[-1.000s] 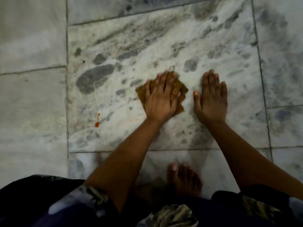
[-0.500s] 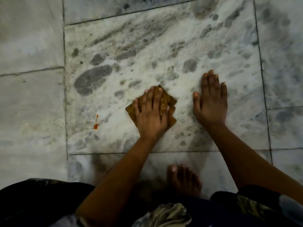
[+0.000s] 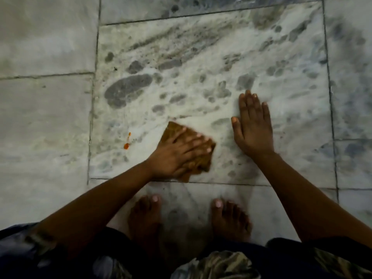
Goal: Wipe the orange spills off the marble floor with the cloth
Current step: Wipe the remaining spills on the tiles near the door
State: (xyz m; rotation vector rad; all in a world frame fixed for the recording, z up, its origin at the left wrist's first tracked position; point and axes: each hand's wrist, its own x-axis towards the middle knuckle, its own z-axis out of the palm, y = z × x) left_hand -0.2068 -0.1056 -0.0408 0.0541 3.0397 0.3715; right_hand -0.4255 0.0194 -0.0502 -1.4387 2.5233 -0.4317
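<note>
**Cloth drawn back toward the near tile joint, orange spill still lying to its left**

The left hand (image 3: 177, 156) is pressing flat on the brown cloth (image 3: 203, 160), fingers spread and slightly blurred, palm down rather than closing around the fabric. The cloth is lying on the marble floor (image 3: 201, 57) in the lower part of the large veined tile, its near corner touching the grout line at the tile's near edge. Compared with the frame half a second earlier, hand and cloth are sitting closer to the person and the fingers are now pointing to the right instead of away; a second ago the cloth was lying farther up the tile, just beside the other hand.

The right hand (image 3: 252, 127) is resting open on the floor, fingers together and holding nothing, to the right of the cloth and apart from it; its place on the tile is matching both earlier frames.

The orange spill (image 3: 126, 142), a small blob with a thin streak above it, is lying near the tile's left edge, left of the cloth and not touching it, unchanged in shape.

Two bare feet (image 3: 229, 218) are now showing below the tile joint, where only one was showing earlier.
</note>
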